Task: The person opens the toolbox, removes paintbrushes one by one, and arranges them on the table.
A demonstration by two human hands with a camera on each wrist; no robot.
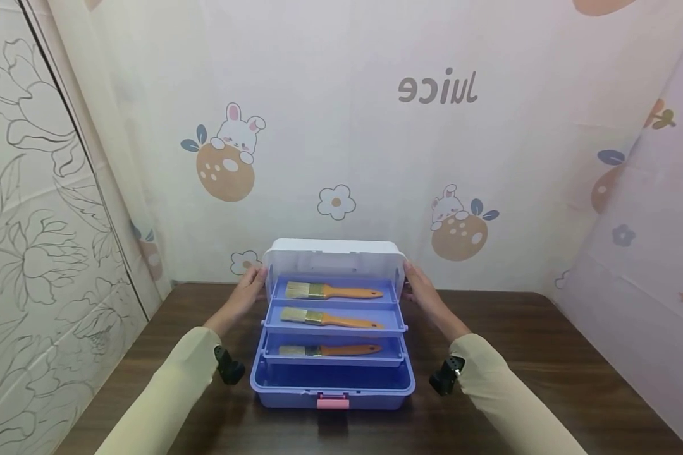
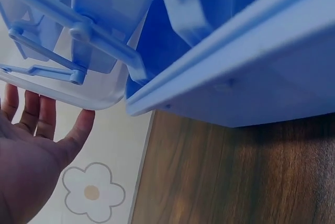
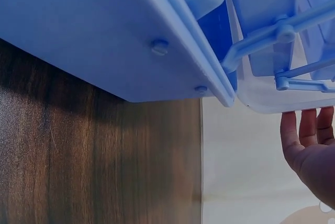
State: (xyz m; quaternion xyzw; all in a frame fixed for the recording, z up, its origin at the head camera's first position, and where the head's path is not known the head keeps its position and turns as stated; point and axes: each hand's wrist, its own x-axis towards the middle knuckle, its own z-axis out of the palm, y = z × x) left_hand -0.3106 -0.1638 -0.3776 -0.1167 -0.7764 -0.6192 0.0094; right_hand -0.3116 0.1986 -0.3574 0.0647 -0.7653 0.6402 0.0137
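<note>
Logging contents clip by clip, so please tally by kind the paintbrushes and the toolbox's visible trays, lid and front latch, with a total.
Paintbrushes: 3
Purple-blue trays: 3
White lid: 1
Pink front latch: 1
Total: 8

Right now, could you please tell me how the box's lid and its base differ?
The lid is whitish, while the base is blue. The lid stands raised at the back, whereas the base rests on the table. Both have rounded corners.
</note>
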